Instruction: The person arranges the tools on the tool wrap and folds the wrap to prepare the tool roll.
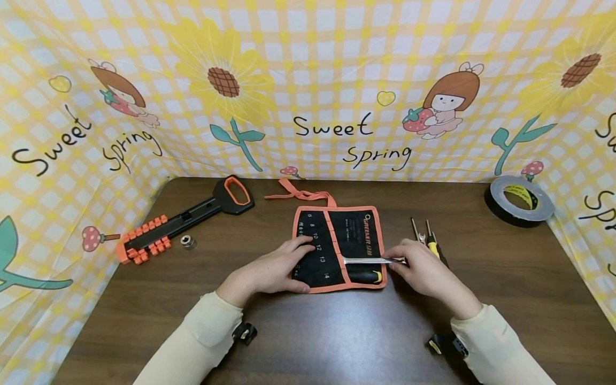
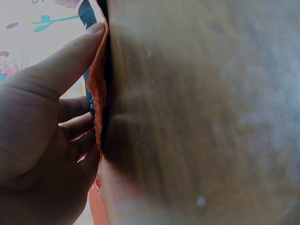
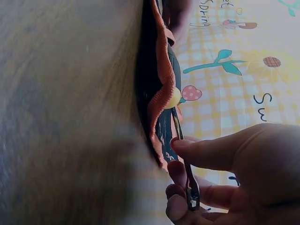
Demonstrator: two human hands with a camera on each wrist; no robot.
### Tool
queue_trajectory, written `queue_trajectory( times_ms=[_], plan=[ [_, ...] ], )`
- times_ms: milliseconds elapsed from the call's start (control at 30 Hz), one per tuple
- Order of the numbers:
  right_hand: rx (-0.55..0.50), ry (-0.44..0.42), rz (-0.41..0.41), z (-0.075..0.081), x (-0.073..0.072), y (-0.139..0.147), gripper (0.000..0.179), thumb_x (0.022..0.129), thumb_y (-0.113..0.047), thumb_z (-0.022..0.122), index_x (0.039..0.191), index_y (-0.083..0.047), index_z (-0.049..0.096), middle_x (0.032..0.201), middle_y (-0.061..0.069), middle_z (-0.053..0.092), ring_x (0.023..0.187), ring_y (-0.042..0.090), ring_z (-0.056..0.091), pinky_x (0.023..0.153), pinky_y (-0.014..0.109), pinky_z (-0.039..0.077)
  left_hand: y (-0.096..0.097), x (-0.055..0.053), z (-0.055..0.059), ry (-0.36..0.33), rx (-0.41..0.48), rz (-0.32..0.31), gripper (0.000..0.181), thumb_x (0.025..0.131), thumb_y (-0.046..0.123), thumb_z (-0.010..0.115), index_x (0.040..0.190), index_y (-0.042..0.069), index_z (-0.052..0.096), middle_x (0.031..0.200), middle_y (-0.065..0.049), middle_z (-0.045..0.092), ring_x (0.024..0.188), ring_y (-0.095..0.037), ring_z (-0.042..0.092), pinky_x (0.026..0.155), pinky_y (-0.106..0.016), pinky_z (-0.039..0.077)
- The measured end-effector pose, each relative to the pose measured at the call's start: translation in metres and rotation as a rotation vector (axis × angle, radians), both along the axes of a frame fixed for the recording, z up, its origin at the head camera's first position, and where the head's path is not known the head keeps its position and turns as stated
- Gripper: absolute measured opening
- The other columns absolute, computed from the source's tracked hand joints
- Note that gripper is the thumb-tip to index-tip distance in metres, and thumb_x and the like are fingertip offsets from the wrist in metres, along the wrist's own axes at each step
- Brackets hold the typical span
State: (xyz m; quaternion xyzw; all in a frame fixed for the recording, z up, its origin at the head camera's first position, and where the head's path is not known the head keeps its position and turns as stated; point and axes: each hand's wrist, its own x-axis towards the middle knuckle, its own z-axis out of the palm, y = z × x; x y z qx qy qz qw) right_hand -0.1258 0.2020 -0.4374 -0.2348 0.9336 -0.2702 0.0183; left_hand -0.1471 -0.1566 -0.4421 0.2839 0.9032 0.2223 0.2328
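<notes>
A black tool pouch [image 1: 353,235] with orange edging and numbered pockets lies on the table in the head view. My left hand [image 1: 276,264] rests on its left part, fingers spread over the pockets. The left wrist view shows the left thumb [image 2: 70,61] along the pouch's orange edge [image 2: 97,89]. Between thumb and fingers, my right hand [image 1: 423,267] pinches a silver wrench [image 1: 361,261]. Its left end meets the slanted orange pocket band. In the right wrist view the wrench [image 3: 191,185] has its outer end among the fingers. A black-and-yellow handle [image 1: 366,276] sits in the pocket below it.
Behind the right hand lie tools with a yellow-and-black handle [image 1: 433,246]. A tape roll [image 1: 520,200] sits at the back right. To the left are a black tool holder [image 1: 187,216] with orange clips and a small metal socket [image 1: 187,242]. Patterned cloth [image 1: 327,80] walls the table's back.
</notes>
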Motion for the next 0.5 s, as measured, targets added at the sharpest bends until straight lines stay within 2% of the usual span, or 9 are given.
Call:
queue_trajectory(
  times_ms=[167,333,500],
  plan=[
    [0.022,-0.015,-0.016,0.000,-0.001,-0.006,0.012,0.095,-0.006,0.080,0.107,-0.006,0.082,0.094,0.001,0.071,0.086,0.017,0.065,0.077,0.038,0.054,0.000,0.000,0.000,0.003,0.006,-0.006,0.088,0.096,0.043,0.083,0.166,0.012,0.040,0.180,-0.006,0.021,0.166,-0.029,0.024,0.130,-0.052,0.036],
    [0.019,-0.061,-0.044,0.001,-0.002,-0.013,0.006,0.094,-0.005,0.081,0.100,-0.005,0.078,0.095,0.004,0.071,0.083,0.014,0.060,0.073,0.034,0.054,0.000,0.000,0.000,0.002,0.004,-0.005,0.088,0.096,0.043,0.083,0.166,0.012,0.040,0.180,-0.006,0.020,0.166,-0.029,0.024,0.129,-0.052,0.037],
    [0.024,-0.027,-0.040,-0.003,-0.003,-0.017,0.007,0.094,-0.002,0.080,0.095,-0.008,0.077,0.093,0.001,0.070,0.085,0.014,0.063,0.077,0.038,0.056,0.000,0.000,0.000,0.002,0.005,-0.005,0.088,0.096,0.043,0.083,0.166,0.012,0.040,0.180,-0.005,0.020,0.166,-0.028,0.024,0.130,-0.051,0.036]
  ],
)
